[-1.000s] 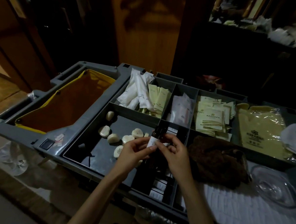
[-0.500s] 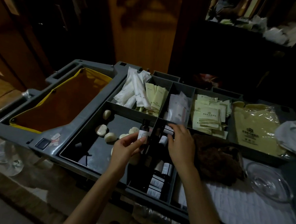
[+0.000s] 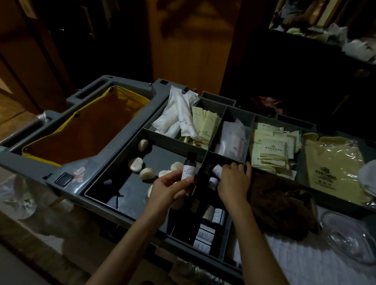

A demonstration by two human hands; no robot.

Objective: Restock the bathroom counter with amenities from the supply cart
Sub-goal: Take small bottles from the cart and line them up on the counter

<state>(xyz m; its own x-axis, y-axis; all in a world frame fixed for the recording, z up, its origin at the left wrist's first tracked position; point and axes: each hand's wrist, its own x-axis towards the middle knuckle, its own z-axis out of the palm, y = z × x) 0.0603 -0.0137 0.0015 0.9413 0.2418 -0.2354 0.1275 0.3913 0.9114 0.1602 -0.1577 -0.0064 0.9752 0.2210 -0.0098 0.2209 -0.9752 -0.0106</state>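
2 hands are at the grey supply cart [image 3: 113,150], both over its divided top tray. The left hand [image 3: 168,186] grips a small dark bottle [image 3: 189,168] with a white label. Its thumb and fingers are curled round the lower half, and the bottle stands upright over the wide compartment, just beside the divider that separates it from a narrow one. The right hand [image 3: 233,183] reaches palm down into the far end of that narrow compartment, its fingers curled on a second bottle [image 3: 217,170] whose pale end shows just left of the fingertips. Nearer the person, the same compartment holds a row of spare bottles [image 3: 207,232], dark with white labels. Several round pale soaps [image 3: 136,164] lie loose in the wide compartment, left of the held bottle. Across the back of the tray are white sachets [image 3: 173,119], pale yellow sachets [image 3: 207,126], translucent packets [image 3: 233,138] and cream packets [image 3: 271,148], with a large clear-wrapped cream pack [image 3: 330,168] to the right of them. A brown cloth [image 3: 283,202] lies bunched just beside the right hand. Right of the cloth, a clear glass dish [image 3: 351,238] rests on a white ribbed towel [image 3: 306,275]. At the cart's left end hangs an open yellow-rimmed bag [image 3: 83,132].
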